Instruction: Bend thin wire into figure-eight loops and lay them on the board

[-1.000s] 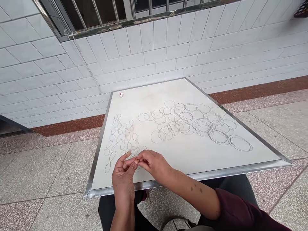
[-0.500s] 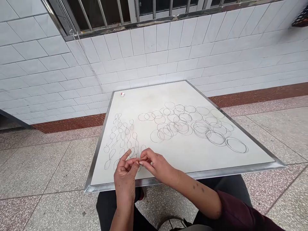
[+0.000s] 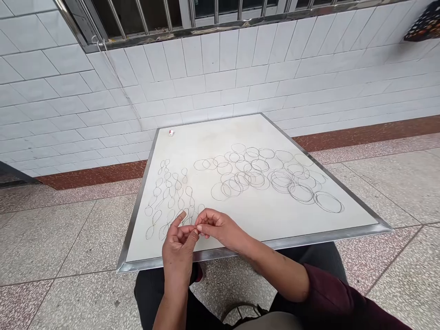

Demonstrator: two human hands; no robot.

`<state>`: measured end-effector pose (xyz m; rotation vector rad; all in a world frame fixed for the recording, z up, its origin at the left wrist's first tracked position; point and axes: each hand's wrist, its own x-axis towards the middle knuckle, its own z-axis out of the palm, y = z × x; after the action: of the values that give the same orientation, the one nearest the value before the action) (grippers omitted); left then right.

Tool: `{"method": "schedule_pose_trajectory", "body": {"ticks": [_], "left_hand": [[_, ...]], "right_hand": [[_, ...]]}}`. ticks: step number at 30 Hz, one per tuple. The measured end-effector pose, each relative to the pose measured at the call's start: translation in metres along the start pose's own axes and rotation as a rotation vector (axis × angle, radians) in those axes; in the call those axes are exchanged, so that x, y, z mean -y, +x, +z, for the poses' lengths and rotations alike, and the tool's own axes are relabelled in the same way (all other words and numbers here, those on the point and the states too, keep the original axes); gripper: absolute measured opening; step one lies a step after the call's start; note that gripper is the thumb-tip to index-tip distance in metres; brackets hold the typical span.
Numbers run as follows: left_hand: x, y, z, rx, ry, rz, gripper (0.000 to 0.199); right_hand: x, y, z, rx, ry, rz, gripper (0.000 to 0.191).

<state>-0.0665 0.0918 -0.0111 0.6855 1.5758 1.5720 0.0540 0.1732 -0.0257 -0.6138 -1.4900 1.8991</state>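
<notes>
My left hand point(image 3: 179, 245) and my right hand point(image 3: 220, 228) meet fingertip to fingertip over the near left part of the white board point(image 3: 213, 133). Both pinch a thin wire loop, mostly hidden by the fingers. Around and beyond my left hand lie several thin wires twisted into figure-eight shapes point(image 3: 156, 217). Many round wire rings point(image 3: 300, 193) overlap one another across the middle and right of the board.
A small red and white object point(image 3: 171, 133) sits near the board's far left corner. The board has a metal edge point(image 3: 292, 240). Behind it stand a tiled wall point(image 3: 220, 91) and a barred window. A dark patterned cloth point(image 3: 424, 25) shows at top right.
The view has shifted slightly, moving the board a little left in the picture. My right fingers have turned and closed in further against my left fingertips.
</notes>
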Motion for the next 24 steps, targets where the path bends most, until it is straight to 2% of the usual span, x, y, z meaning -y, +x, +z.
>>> {"method": "schedule_pose_trajectory", "body": {"ticks": [4, 8, 13, 24], "left_hand": [[0.002, 0.0019, 0.001, -0.021, -0.075, -0.039, 0.071], [0.0051, 0.002, 0.0015, 0.015, -0.105, -0.025, 0.075], [0.0042, -0.002, 0.005, -0.023, -0.155, -0.022, 0.07], [0.0049, -0.0065, 0.0068, -0.062, -0.118, 0.037, 0.069]], "right_hand": [[-0.0006, 0.0003, 0.0004, -0.016, 0.024, 0.019, 0.021], [-0.0024, 0.0004, -0.0016, -0.059, 0.024, 0.043, 0.022], [-0.0013, 0.0, -0.0003, -0.073, 0.034, 0.055, 0.024], [-0.0079, 0.0016, -0.0011, -0.045, 0.06, 0.045, 0.026]]}}
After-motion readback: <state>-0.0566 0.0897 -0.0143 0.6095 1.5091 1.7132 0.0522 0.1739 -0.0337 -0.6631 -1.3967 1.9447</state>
